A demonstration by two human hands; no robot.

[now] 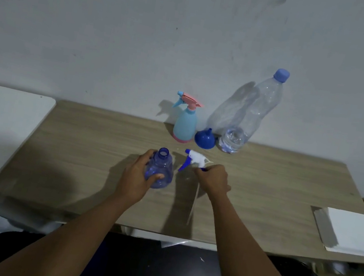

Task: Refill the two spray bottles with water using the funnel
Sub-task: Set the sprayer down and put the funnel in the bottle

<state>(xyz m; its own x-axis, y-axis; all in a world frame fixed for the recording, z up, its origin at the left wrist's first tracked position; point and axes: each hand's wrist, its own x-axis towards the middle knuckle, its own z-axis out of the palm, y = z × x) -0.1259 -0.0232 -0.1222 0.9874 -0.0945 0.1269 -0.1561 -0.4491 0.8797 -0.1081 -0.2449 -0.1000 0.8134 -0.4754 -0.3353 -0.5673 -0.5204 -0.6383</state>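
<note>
Spray bottle, translucent blue, uncapped, upright in left hand.

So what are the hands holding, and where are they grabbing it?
The left hand grips the open blue bottle round its body; the right hand pinches the spray head by its base.

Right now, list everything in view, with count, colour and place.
clear-blue spray bottle: one, translucent blue, uncapped, table front centre
spray head: one, white and blue, right of that bottle
pastel spray bottle: one, light blue and pink, by the wall
funnel: one, blue, spout up, beside pastel spray bottle
water bottle: one, clear, blue cap, right of funnel
table: one, light wood
white slab: one, white, table's right edge
left hand: one, grips the clear-blue spray bottle
right hand: one, holds the spray head
</note>
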